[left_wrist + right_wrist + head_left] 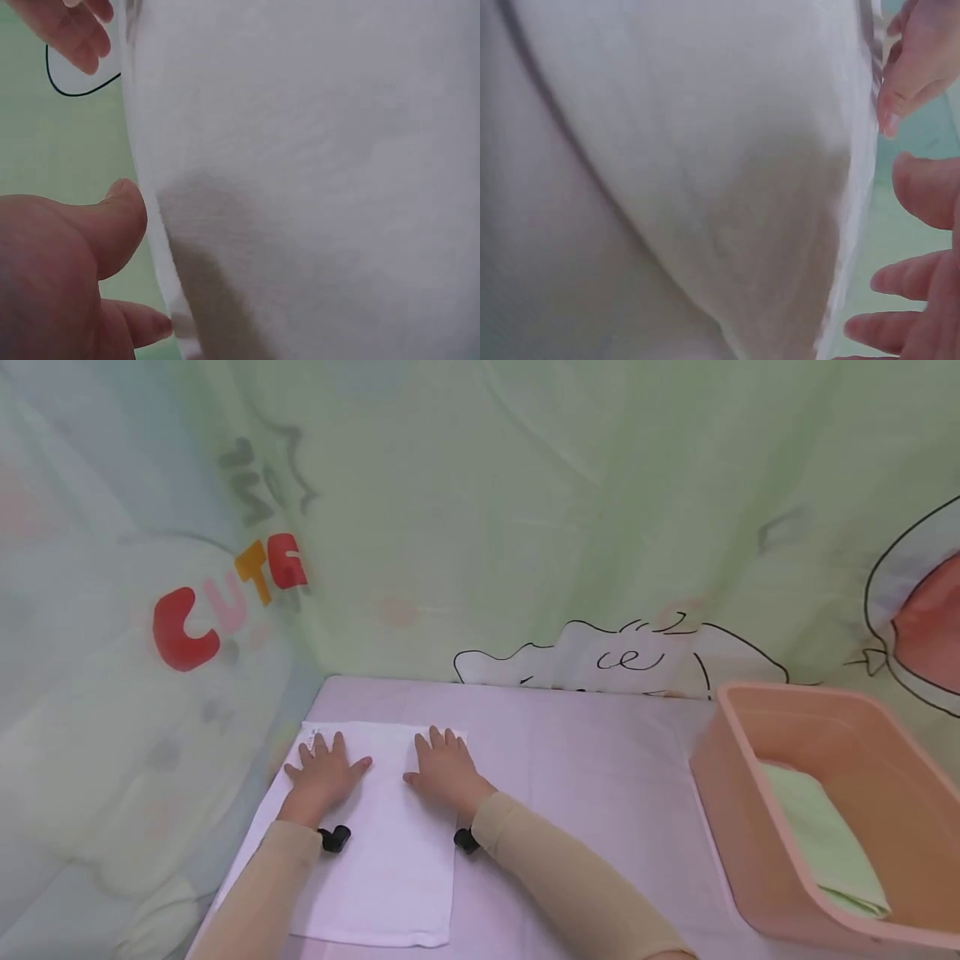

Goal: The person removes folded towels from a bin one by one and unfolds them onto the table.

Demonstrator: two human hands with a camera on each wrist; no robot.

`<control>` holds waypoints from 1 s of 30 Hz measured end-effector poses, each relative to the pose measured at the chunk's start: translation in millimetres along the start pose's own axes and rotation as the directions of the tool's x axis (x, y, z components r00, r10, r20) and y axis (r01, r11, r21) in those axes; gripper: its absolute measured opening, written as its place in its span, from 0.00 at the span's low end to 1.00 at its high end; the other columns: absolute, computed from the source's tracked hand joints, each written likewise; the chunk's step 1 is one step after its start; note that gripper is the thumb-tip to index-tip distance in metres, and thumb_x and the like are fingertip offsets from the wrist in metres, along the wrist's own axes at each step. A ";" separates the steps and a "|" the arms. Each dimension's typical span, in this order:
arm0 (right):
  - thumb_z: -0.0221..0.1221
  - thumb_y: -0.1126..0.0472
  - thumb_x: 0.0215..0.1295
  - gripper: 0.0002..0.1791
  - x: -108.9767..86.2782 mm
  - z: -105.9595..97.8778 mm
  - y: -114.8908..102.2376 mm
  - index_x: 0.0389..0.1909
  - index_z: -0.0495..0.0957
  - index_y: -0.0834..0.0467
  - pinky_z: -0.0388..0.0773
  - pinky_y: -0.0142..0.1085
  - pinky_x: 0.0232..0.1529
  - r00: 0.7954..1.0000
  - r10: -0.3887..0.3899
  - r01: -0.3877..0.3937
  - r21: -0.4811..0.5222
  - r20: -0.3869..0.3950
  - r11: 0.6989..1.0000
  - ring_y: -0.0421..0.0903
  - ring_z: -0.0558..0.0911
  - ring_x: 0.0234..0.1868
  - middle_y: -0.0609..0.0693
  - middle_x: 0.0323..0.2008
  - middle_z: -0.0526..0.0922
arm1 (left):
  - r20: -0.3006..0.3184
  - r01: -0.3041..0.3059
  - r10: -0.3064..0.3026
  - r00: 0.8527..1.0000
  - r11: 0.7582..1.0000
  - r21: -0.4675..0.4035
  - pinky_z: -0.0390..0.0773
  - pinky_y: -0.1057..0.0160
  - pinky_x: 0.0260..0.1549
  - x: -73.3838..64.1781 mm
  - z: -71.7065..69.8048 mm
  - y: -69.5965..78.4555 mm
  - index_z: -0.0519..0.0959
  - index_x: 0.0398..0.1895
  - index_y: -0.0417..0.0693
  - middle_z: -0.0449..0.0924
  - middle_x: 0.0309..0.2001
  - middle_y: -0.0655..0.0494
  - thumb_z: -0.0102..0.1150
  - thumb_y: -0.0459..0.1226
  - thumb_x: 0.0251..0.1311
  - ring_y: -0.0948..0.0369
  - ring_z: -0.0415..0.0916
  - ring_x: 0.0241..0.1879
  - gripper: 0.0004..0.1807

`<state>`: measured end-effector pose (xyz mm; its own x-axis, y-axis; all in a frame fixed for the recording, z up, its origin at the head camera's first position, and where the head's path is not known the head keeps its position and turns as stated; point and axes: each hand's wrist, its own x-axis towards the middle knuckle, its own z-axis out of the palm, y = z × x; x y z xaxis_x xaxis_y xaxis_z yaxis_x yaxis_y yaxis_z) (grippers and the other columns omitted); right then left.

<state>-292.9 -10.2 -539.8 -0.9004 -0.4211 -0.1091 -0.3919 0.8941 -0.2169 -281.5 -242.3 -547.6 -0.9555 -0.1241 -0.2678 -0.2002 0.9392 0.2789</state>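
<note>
A white towel (382, 860) lies flat on the left part of the table (600, 777), its long axis running away from the person, near to far, its short edges lying crosswise, and there's small print at the far left corner, right by the left hand's fingers! Left hand (326, 779) up at that far end, fingers fanned wide and straight, thumb stuck out to the right, nothing gripped; right hand (444, 772) matching it by the far right corner, fingers straight and fairly spread, thumb pointing left, nothing gripped there either. How hard either palm bears down, I cannot tell. Beige sleeves (258, 893) reach in from the near side, a small black camera (335, 838) showing under the left wrist. The surface below is a pale lilac-pink, smooth, and over on the right sits a peach plastic bin (738, 827), well apart from the towel, with a folded light green cloth (825, 843) lying inside along its left wall. Behind it all, a pale green curtain (465, 527) closes off the space, colourful "CUTE" lettering (255, 564) on the left, a black-outlined white cartoon figure (637, 664) low along the table's back edge
</note>
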 end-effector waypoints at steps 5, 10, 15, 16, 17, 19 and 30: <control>0.56 0.30 0.76 0.49 -7.9 7.3 -1.0 0.86 0.57 0.54 0.52 0.61 0.86 0.997 0.021 -0.023 0.021 0.079 1.000 0.67 0.51 0.88 0.62 0.87 0.51 | 0.024 0.012 -0.012 1.000 1.000 -0.007 0.38 0.12 0.71 2.8 2.9 -2.1 0.42 0.88 0.36 0.29 0.84 0.22 0.44 0.65 0.79 0.19 0.27 0.81 0.53; 0.55 0.28 0.75 0.52 -12.1 11.6 4.9 0.88 0.51 0.50 0.46 0.61 0.87 0.992 0.034 -0.036 0.019 0.124 0.999 0.65 0.43 0.89 0.59 0.89 0.42 | 0.041 0.014 -0.013 0.999 1.000 -0.018 0.36 0.12 0.71 3.9 2.4 -1.7 0.40 0.88 0.37 0.25 0.84 0.23 0.43 0.65 0.79 0.20 0.24 0.81 0.54; 0.53 0.25 0.74 0.53 -10.6 11.0 8.5 0.89 0.47 0.48 0.44 0.61 0.87 0.988 0.039 -0.039 -0.007 0.149 0.999 0.64 0.41 0.89 0.57 0.90 0.39 | 0.048 0.013 -0.012 0.999 1.000 -0.025 0.35 0.12 0.71 8.0 3.2 -2.7 0.39 0.88 0.38 0.24 0.85 0.24 0.43 0.66 0.78 0.20 0.23 0.81 0.54; 0.52 0.25 0.74 0.53 -10.4 9.9 8.5 0.89 0.47 0.47 0.43 0.60 0.88 0.987 0.042 -0.041 -0.010 0.154 0.999 0.63 0.41 0.90 0.57 0.90 0.38 | 0.049 0.015 -0.014 0.999 1.000 -0.024 0.35 0.12 0.71 9.4 3.8 -3.4 0.39 0.88 0.38 0.23 0.84 0.24 0.43 0.66 0.78 0.20 0.22 0.81 0.55; 0.52 0.24 0.74 0.54 -10.0 9.4 8.6 0.89 0.47 0.47 0.43 0.60 0.88 0.986 0.044 -0.043 -0.012 0.158 0.999 0.63 0.41 0.90 0.57 0.90 0.38 | 0.051 0.017 -0.016 0.999 1.000 -0.022 0.35 0.12 0.71 11.0 4.7 -4.4 0.38 0.88 0.39 0.23 0.85 0.24 0.43 0.67 0.78 0.20 0.22 0.81 0.55; 0.52 0.24 0.74 0.54 -10.6 8.2 9.1 0.89 0.47 0.47 0.44 0.60 0.88 0.986 0.045 -0.043 -0.016 0.160 0.999 0.62 0.41 0.90 0.57 0.90 0.39 | 0.057 0.022 -0.021 0.998 1.000 -0.019 0.34 0.12 0.71 13.5 6.3 -6.0 0.37 0.88 0.39 0.21 0.85 0.25 0.43 0.67 0.77 0.21 0.21 0.81 0.56; 0.50 0.23 0.74 0.53 -10.1 9.8 11.9 0.89 0.45 0.45 0.41 0.59 0.88 0.985 0.047 -0.046 -0.010 0.164 0.999 0.60 0.38 0.90 0.54 0.90 0.36 | 0.070 0.018 -0.017 0.997 1.000 -0.014 0.31 0.12 0.70 20.3 9.0 -10.6 0.35 0.88 0.40 0.19 0.84 0.26 0.41 0.70 0.76 0.20 0.18 0.81 0.57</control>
<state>-286.6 3.2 -550.8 -0.8748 -0.3979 -0.2763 -0.3521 0.9140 -0.2016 -296.8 -251.9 -564.3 -0.9343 -0.1175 -0.3367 -0.2208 0.9321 0.2872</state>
